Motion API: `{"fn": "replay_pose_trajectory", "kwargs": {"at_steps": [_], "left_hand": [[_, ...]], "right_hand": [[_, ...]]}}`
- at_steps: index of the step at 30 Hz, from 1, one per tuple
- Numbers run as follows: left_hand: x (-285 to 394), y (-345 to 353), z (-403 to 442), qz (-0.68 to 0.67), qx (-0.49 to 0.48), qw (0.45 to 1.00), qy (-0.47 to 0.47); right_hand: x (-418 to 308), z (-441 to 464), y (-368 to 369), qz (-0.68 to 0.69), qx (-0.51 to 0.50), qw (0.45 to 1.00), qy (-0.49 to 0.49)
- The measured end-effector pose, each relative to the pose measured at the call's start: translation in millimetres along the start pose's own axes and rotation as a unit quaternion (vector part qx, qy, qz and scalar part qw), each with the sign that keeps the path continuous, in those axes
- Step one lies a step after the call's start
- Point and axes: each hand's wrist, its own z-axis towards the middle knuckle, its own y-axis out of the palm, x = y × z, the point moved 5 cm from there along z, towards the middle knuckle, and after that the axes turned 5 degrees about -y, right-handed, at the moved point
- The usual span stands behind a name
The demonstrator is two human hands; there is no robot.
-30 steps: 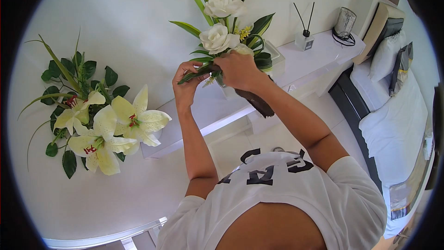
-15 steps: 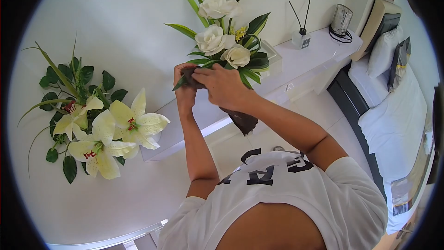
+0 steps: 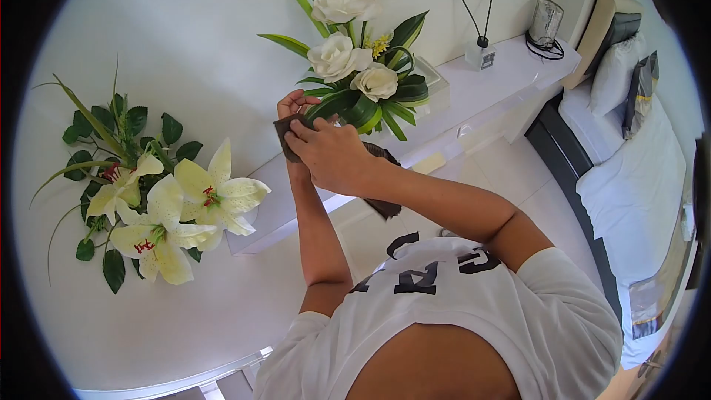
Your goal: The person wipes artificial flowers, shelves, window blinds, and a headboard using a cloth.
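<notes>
A dark brown cloth is bunched under the fingers of my right hand, pressed over the end of a long green leaf. A loose end of the cloth hangs below my right wrist. Behind the leaf and cloth, my left hand curls its fingers around the leaf's end; its palm is mostly hidden. The leaf belongs to an arrangement with white roses and striped green leaves, standing in a clear square vase just beyond my hands.
White and yellow lilies with dark green leaves stand at left. Along the white shelf are a reed diffuser and a silvery lamp with a coiled black cord. A bed with pillows is at right.
My right hand and the cloth have slid left and slightly down along the leaf. The leaf tip that showed past the cloth is now covered. My left fingers have loosened a little.
</notes>
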Motion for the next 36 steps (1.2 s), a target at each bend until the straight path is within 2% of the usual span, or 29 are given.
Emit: {"fn": "replay_pose_trajectory", "kwargs": {"at_steps": [1, 3, 4, 5, 6, 7, 8, 9, 10, 11, 13, 15, 17, 18, 20, 22, 24, 28, 30, 31, 32, 33, 34, 36], "left_hand": [[-2.5, -4.6, 0.9, 0.017, 0.017, 1.0, 0.006], [-8.7, -13.0, 2.8, 0.048, 0.054, 0.997, 0.019], [-4.5, -10.6, -0.7, 0.144, 0.059, 0.982, 0.103], [5.0, -0.6, -8.6, 0.142, 0.059, 0.983, 0.1], [17.0, 5.0, -20.1, 0.15, 0.102, 0.978, 0.1], [28.5, 12.9, -31.2, 0.156, 0.145, 0.972, 0.101], [31.5, 21.6, -40.9, 0.152, 0.144, 0.973, 0.101], [35.0, 21.1, -56.3, 0.164, 0.247, 0.949, 0.108], [34.9, 21.4, -71.7, 0.175, 0.347, 0.914, 0.114], [29.3, 28.9, -80.3, 0.173, 0.346, 0.915, 0.113], [19.1, 54.2, -92.1, 0.083, 0.265, 0.941, 0.192], [7.4, 96.5, -92.2, 0.019, 0.155, 0.984, 0.086], [-12.4, 132.1, -84.8, -0.126, 0.062, 0.989, -0.039], [-15.7, 138.4, -80.4, -0.127, 0.06, 0.989, -0.04], [-45.9, 158.7, -75.1, -0.29, 0.014, 0.919, -0.268], [-63.0, 164.8, -68.2, -0.306, 0.033, 0.909, -0.281], [-77.1, 164.0, -63.9, -0.313, 0.075, 0.898, -0.298], [-87.0, 165.6, -55.5, -0.334, 0.112, 0.884, -0.308], [-103.1, 161.7, -53.5, -0.422, 0.164, 0.834, -0.315], [-103.8, 163.1, -53.5, -0.422, 0.168, 0.834, -0.313], [-104.6, 165.5, -52.4, -0.449, 0.184, 0.821, -0.3], [-105.6, 166.8, -51.9, -0.474, 0.201, 0.808, -0.288], [-110.8, 165.2, -51.5, -0.475, 0.204, 0.807, -0.287], [-124.4, 166.9, -46.1, -0.547, 0.135, 0.775, -0.285]], "right_hand": [[2.7, -1.5, -0.3, 0.0, 0.001, 1.0, 0.001], [9.8, -7.7, -5.7, 0.202, 0.037, 0.977, -0.057], [15.9, -12.3, -10.9, 0.201, 0.035, 0.977, -0.057], [22.5, -19.5, -23.3, 0.265, 0.065, 0.96, -0.06], [31.0, -28.6, -37.6, 0.325, 0.094, 0.939, -0.063], [44.8, -40.2, -49.1, 0.373, 0.083, 0.924, -0.024], [59.4, -53.8, -62.0, 0.42, 0.072, 0.905, 0.015], [74.9, -66.4, -74.8, 0.455, 0.064, 0.887, 0.047], [97.9, -84.2, -83.5, 0.428, 0.113, 0.894, 0.075], [114.4, -103.4, -87.1, 0.523, 0.135, 0.807, 0.239], [155.1, -130.6, -75.9, 0.598, 0.215, 0.72, 0.28], [185.0, -146.8, -57.6, 0.598, 0.247, 0.691, 0.323], [204.8, -148.4, -32.1, 0.591, 0.26, 0.685, 0.338], [214.4, -149.3, -22.1, 0.586, 0.271, 0.678, 0.35], [217.2, -138.5, -12.1, 0.599, 0.229, 0.678, 0.36], [221.3, -126.3, -3.3, 0.613, 0.213, 0.667, 0.366], [222.4, -113.1, 8.1, 0.648, 0.141, 0.66, 0.352], [221.0, -110.1, 5.8, 0.632, 0.101, 0.67, 0.375], [213.2, -110.5, -7.3, 0.513, 0.141, 0.804, 0.266], [211.3, -113.8, -3.9, 0.515, 0.138, 0.804, 0.265], [208.0, -114.3, -13.2, 0.406, 0.187, 0.876, 0.183], [200.3, -117.1, -20.9, 0.288, 0.232, 0.924, 0.096], [193.6, -119.5, -26.8, 0.289, 0.229, 0.924, 0.096], [174.8, -118.7, -45.3, 0.133, 0.173, 0.972, 0.09]]}}
